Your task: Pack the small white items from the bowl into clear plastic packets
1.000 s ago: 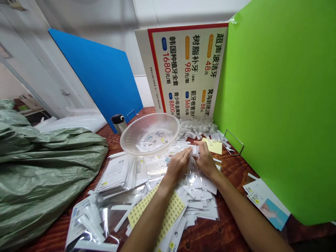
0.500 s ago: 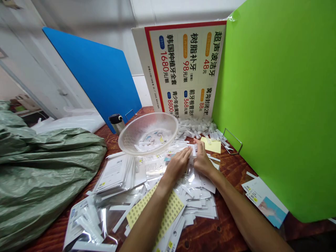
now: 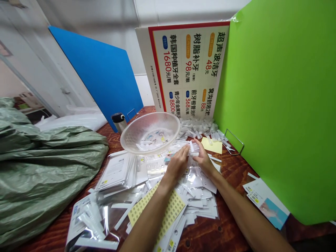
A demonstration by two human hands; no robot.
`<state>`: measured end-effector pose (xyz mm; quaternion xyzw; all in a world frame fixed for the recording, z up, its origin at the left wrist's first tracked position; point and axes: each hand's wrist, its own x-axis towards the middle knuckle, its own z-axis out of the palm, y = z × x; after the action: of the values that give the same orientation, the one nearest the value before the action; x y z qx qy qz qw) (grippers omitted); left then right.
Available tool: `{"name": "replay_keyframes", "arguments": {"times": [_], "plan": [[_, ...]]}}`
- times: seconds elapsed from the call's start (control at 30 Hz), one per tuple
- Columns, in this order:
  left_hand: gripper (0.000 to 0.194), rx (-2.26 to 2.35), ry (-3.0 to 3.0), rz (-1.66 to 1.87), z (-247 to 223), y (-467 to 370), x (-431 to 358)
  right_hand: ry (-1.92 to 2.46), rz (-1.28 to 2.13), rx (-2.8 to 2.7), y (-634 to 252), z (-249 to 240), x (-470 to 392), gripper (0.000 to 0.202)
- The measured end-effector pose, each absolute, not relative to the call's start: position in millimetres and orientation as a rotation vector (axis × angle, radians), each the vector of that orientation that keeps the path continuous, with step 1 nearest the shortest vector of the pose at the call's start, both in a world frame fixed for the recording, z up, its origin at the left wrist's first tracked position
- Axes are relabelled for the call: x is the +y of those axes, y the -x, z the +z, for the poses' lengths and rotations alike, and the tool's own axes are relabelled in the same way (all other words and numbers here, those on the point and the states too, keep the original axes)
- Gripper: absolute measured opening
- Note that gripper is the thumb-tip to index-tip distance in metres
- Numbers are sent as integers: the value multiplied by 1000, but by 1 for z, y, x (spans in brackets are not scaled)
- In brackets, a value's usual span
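Note:
Near the middle of the table, my left hand (image 3: 179, 161) lies over the clear bags, its fingers pressed together at the edge of a clear bag with a white strip (image 3: 191, 146). On the strip's right side my right hand (image 3: 203, 157) has its fingers curled, with thumb and index finger at the clear bag. A sheet of round stickers (image 3: 172, 210) lies under my left forearm. White cards and strips are heaped below both hands. Just beyond them stands a translucent basket (image 3: 126, 143) with small pieces inside.
Small whitish pieces (image 3: 196, 127) lie heaped behind my hands, beside a yellow paper (image 3: 216, 146). Stacked bagged cards (image 3: 112, 171) are at left. A flask (image 3: 120, 124), blue board (image 3: 99, 70), printed sign (image 3: 183, 70) and green board (image 3: 273, 105) stand around. Green sheeting (image 3: 47, 168) lies far left.
My right hand has turned and its fingers have shifted at the bag's edge. My left hand has moved little. The whole view has shifted slightly.

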<state>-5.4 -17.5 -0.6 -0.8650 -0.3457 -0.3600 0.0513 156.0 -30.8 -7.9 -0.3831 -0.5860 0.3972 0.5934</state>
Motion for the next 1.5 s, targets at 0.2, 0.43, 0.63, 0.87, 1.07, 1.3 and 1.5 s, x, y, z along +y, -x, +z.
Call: {"name": "replay_keyframes", "arguments": {"times": [0.2, 0.43, 0.63, 0.87, 1.07, 1.3, 1.5], "plan": [[49, -973, 2657, -1117, 0, 6, -17, 904, 952, -1392, -153, -7, -32, 104], [51, -943, 2629, -943, 0, 7, -17, 1007, 843, -1600, -154, -7, -32, 108], [55, -929, 2576, -919, 0, 7, -17, 963, 802, -1712, -152, -1, -37, 112], [54, -905, 2479, -1126, 3, 5, -18, 813, 749, -1614, -150, 13, -45, 105], [44, -904, 2505, -1523, 7, 8, -18, 768, 699, -1555, -153, 21, -49, 77], [30, -1125, 2483, -1995, 17, 16, -18, 811, 676, -1488, -154, 22, -47, 68], [44, -1124, 2555, -1976, 18, 15, -19, 801, 628, -1570, -155, 29, -50, 61]]}}
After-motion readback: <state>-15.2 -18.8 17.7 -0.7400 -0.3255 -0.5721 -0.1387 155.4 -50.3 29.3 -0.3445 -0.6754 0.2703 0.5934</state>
